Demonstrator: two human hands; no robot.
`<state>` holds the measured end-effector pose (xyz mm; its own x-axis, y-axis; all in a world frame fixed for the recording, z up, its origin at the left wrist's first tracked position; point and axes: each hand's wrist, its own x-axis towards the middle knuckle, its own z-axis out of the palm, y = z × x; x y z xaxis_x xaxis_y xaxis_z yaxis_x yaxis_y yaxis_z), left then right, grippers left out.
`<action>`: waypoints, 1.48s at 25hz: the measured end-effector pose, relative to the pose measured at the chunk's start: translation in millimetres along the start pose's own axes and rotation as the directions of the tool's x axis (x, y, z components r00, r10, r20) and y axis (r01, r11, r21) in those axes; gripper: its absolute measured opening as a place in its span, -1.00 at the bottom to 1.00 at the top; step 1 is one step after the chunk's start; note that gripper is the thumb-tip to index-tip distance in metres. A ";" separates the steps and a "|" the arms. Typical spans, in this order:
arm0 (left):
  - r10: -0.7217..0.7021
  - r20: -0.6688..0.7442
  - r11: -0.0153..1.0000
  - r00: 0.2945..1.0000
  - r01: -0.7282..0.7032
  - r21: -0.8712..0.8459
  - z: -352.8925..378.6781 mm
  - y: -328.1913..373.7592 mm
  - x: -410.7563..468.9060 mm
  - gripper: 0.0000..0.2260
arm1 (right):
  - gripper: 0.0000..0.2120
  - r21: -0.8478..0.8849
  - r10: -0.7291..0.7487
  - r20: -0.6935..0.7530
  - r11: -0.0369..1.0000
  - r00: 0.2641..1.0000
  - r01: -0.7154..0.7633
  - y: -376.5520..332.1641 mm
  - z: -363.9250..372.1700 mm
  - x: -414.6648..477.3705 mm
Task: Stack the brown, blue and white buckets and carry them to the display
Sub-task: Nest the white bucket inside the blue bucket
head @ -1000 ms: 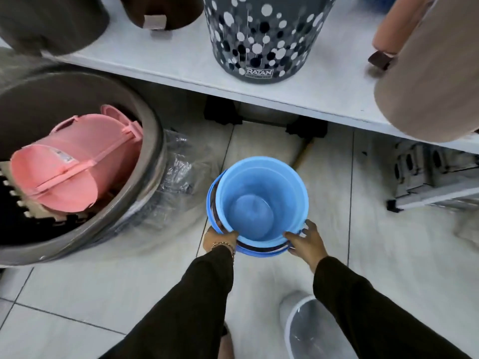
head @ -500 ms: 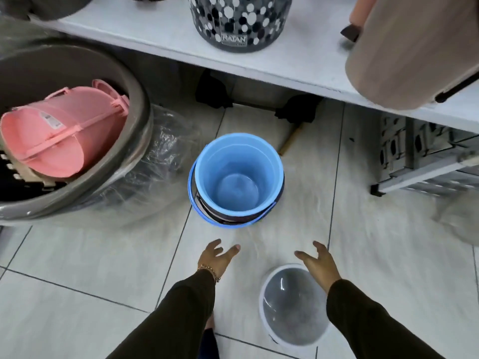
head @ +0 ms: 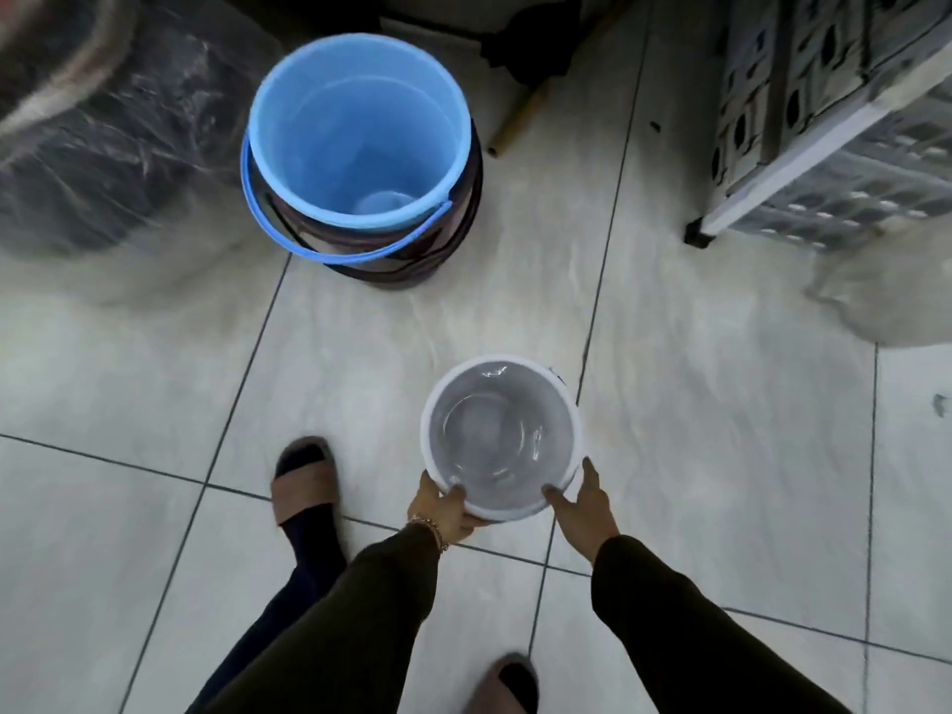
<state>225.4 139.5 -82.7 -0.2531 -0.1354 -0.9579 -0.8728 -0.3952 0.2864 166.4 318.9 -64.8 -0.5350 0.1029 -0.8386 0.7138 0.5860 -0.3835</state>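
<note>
The blue bucket point(head: 355, 126) sits nested inside the brown bucket point(head: 412, 260) on the tiled floor, upper middle, its blue handle hanging over the near side. Closer to me stands the white bucket point(head: 502, 438), upright and empty. My left hand point(head: 443, 507) grips its near left rim, thumb inside. My right hand point(head: 584, 502) holds its near right rim, fingers curled over the edge. Whether the white bucket touches the floor I cannot tell.
A large tub wrapped in clear plastic point(head: 103, 141) fills the upper left. A grey crate and white shelf frame point(head: 824, 121) stand at the upper right. A wooden stick point(head: 520, 121) lies behind the blue bucket. My sandalled feet point(head: 306, 481) are on the tiles below.
My hands let go of the blue and brown stack, pulled back, and now hold the white bucket's rim. The view has tilted down, away from the shelf.
</note>
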 end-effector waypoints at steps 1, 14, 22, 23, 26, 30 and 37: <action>0.004 0.001 1.000 1.000 -0.004 -0.023 4.8 4.0 -3.0 -0.80 | -0.21 0.043 -0.015 -0.019 0.999 1.000 0.016 1.4 -2.4 -0.7; 0.411 0.023 0.912 0.912 -0.410 -0.015 -1.1 191.9 -173.6 -0.70 | -0.48 0.394 -0.408 -0.387 0.737 0.827 0.548 -198.2 -88.5 -132.4; 0.646 -0.153 0.761 0.748 -0.646 0.057 -112.9 336.8 -157.8 -0.41 | -0.40 0.375 -0.500 -0.342 0.704 0.796 0.603 -368.5 -7.7 -107.8; 0.646 -0.179 0.762 0.742 -0.639 0.105 -124.7 346.2 -143.1 -0.38 | -0.41 0.367 -0.483 -0.333 0.725 0.810 0.583 -377.9 6.4 -95.7; 0.583 -0.221 0.812 0.782 -0.547 0.204 -152.6 367.6 -92.6 -0.37 | -0.47 0.334 -0.395 -0.317 0.805 0.862 0.491 -392.9 46.7 -53.0; 0.510 -0.276 0.845 0.815 -0.414 0.338 -172.1 375.3 -38.5 -0.40 | -0.50 0.258 -0.323 -0.332 0.872 0.886 0.415 -391.0 78.3 -8.8; 0.266 -0.335 0.964 0.904 -0.256 0.074 -180.3 367.1 16.7 0.14 | 0.17 0.137 -0.128 -0.335 0.974 0.934 0.183 -371.0 85.4 33.1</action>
<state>-24.0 -171.6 9.8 -0.3207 -0.5321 -0.7836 -0.8074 -0.2789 0.5199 -77.5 36.2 16.6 -0.7423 0.2898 -0.6042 0.6590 0.4795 -0.5795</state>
